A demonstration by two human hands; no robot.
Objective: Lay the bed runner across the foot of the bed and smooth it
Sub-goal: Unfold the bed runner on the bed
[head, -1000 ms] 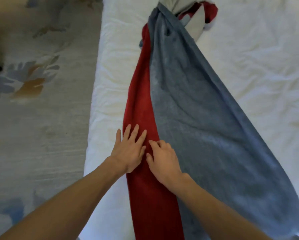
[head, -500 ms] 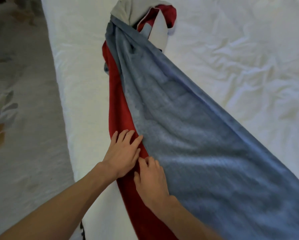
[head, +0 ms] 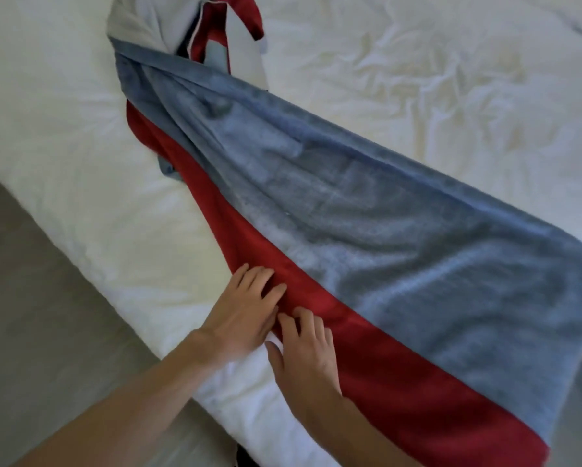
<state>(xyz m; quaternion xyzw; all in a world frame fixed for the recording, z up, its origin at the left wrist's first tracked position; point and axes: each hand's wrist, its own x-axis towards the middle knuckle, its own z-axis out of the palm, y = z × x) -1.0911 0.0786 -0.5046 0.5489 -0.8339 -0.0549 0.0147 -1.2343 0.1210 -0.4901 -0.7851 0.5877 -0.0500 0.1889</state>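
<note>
My left hand (head: 246,311) and right hand (head: 304,358), both flat and holding nothing, press the red edge of the bed runner (head: 333,210), which runs forward-left toward its bunched far end, nearer my left hand.

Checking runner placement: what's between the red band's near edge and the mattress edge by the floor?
Head view: only bare white bedding lies between the red band and the mattress edge, except where the left hand straddles the band's edge.

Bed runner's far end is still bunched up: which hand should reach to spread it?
Probably the left hand: it lies further up the red band of the bed runner, nearer the bunched end. The right hand can pin the cloth.
</note>
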